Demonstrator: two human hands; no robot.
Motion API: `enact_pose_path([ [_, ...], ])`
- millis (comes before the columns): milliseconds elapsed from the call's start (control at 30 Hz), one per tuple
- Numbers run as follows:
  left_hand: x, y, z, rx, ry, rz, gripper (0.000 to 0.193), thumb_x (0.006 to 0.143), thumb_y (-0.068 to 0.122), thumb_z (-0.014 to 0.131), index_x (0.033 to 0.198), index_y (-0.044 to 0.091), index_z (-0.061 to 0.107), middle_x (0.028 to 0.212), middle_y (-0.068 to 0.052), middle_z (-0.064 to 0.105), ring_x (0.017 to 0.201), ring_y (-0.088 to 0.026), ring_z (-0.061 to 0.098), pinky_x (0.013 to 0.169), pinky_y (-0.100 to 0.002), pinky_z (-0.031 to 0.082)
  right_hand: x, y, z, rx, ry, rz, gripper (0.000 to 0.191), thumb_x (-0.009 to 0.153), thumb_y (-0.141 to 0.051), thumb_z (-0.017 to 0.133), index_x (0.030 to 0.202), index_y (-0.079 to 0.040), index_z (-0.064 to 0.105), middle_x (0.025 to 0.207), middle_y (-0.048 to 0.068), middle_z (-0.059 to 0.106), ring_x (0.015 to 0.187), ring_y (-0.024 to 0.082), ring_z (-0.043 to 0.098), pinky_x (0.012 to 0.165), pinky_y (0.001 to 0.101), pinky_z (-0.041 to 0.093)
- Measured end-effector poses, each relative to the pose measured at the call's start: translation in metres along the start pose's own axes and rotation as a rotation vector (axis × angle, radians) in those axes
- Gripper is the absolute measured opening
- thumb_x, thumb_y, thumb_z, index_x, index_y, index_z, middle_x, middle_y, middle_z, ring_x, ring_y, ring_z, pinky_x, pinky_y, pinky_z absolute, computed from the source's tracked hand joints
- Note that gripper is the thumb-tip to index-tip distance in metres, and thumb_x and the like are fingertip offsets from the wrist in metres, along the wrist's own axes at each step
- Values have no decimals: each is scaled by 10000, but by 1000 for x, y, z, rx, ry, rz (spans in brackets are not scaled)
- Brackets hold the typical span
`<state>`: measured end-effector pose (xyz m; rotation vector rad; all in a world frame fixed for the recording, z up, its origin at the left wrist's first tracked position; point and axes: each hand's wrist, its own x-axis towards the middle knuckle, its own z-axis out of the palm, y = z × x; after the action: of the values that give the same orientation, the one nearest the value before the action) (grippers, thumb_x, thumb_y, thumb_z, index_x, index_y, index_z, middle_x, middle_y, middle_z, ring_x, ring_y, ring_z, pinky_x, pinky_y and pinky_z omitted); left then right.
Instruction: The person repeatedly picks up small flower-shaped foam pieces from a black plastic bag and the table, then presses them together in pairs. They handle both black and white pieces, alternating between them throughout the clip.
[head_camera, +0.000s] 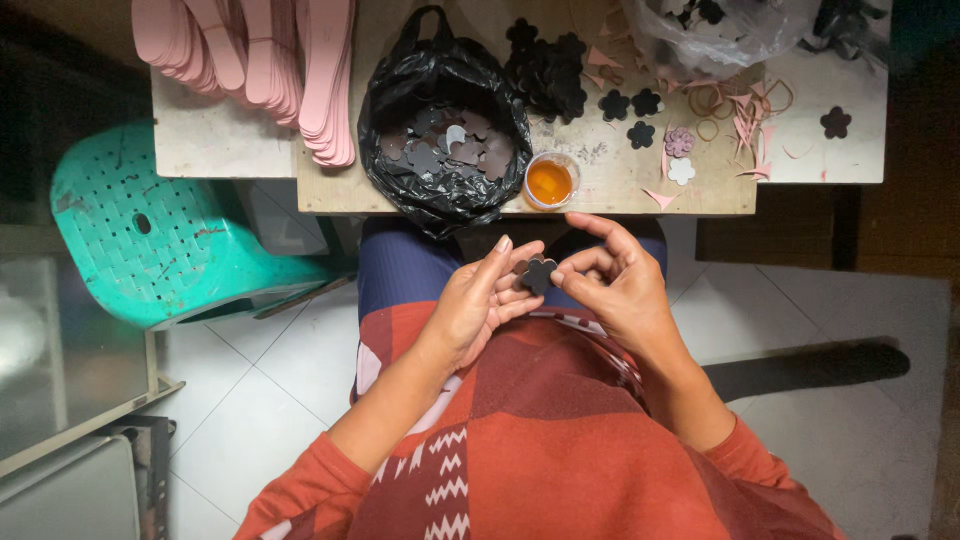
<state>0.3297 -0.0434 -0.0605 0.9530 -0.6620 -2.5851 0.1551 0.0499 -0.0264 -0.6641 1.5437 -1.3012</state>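
Over my lap, both hands pinch a small dark flower-shaped foam cutout (538, 274). My left hand (478, 303) holds its left edge with thumb and fingers curled around it. My right hand (612, 283) grips its right edge, index finger arched above it. A small round cup of orange glue (550, 181) stands on the wooden board (620, 190) just ahead of my hands. An open black plastic bag (443, 120) full of dark and pale cutouts sits left of the cup.
A pile of dark flower cutouts (548, 70) and loose flowers lie on the board. Pink offcuts and rubber bands (735, 105) are scattered right. Stacked pink foam strips (265, 60) lie at the back left. A green plastic stool (160, 235) stands left.
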Motion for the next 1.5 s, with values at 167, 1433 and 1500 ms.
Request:
enact_pose_path([
  [167,-2,1,1,23,-3,3,597,1042,458,492,1421,8,589,1160,-77,706,1002,-148,675,966,-366,556,0,-1,2,-32,-4,4,657,834,65,742,1450,-11,525,886,36,726,727,1,572,624,153,432],
  [1433,8,-17,-9,164,73,15,619,1029,375,512,1590,162,363,991,-51,677,879,-137,695,827,-330,607,-6,-31,17,-384,1,29,686,800,-6,738,1452,-71,537,816,3,718,618,-10,536,530,180,445],
  [1500,8,-18,-10,163,86,22,613,1045,374,508,1602,154,381,966,-30,612,895,-138,699,834,-344,619,-6,-30,17,-358,3,25,675,807,-7,741,1449,-66,543,821,0,711,620,-11,522,532,177,437],
])
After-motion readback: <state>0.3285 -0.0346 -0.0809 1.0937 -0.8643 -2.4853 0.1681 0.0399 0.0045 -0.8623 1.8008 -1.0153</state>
